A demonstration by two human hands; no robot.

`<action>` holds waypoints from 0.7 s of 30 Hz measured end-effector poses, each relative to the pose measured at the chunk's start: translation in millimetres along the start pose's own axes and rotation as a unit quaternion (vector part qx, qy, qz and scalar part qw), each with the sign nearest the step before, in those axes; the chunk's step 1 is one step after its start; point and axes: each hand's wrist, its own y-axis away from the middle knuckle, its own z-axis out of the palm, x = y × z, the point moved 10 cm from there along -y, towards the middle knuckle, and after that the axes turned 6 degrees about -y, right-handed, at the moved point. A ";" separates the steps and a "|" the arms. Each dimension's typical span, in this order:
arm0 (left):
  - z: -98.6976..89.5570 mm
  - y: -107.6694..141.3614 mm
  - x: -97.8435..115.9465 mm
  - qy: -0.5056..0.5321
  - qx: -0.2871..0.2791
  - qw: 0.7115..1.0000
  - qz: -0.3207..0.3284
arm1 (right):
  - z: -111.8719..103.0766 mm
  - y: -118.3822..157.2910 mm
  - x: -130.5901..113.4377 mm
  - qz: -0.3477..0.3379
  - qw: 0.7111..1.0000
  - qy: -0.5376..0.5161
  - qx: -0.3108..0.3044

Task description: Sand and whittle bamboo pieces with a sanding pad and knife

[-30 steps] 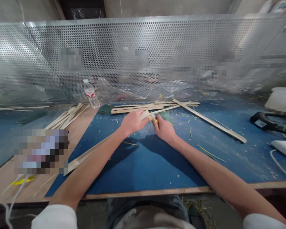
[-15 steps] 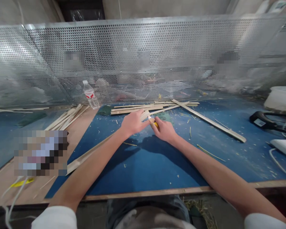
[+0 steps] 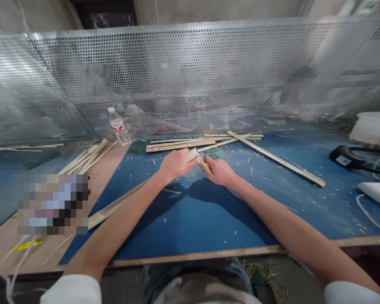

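Observation:
My left hand (image 3: 175, 164) is closed around a long pale strip (image 3: 107, 213), which looks like split bamboo or wood. The strip runs under my left forearm toward the lower left, and its far end pokes out past my fingers. Close beside it, my right hand (image 3: 220, 169) grips a small yellow-handled knife (image 3: 206, 165). The fingers of both hands almost meet at the strip's end; the blade is mostly hidden there. Just behind my hands, several pale strips (image 3: 180, 145) lie in a loose pile on the blue work surface (image 3: 193, 228).
A longer strip (image 3: 281, 161) slants across the right side. Another bundle (image 3: 85, 158) lies at left, near a water bottle (image 3: 118, 127) and a pixelated object (image 3: 53, 204). A perforated metal screen (image 3: 164, 80) closes off the back. Cables, a black device (image 3: 345, 158) and a white tub (image 3: 372, 128) are right.
Both hands stay at the strip's end with the same grips. My right thumb and the knife have shifted slightly, and the blade's bright glint no longer shows. The whole view has moved a little.

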 end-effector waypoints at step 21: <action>7.5 -6.1 -18.3 0.067 -0.010 0.997 -0.043 | -1.2 -0.5 -1.3 0.073 0.996 0.045 -0.011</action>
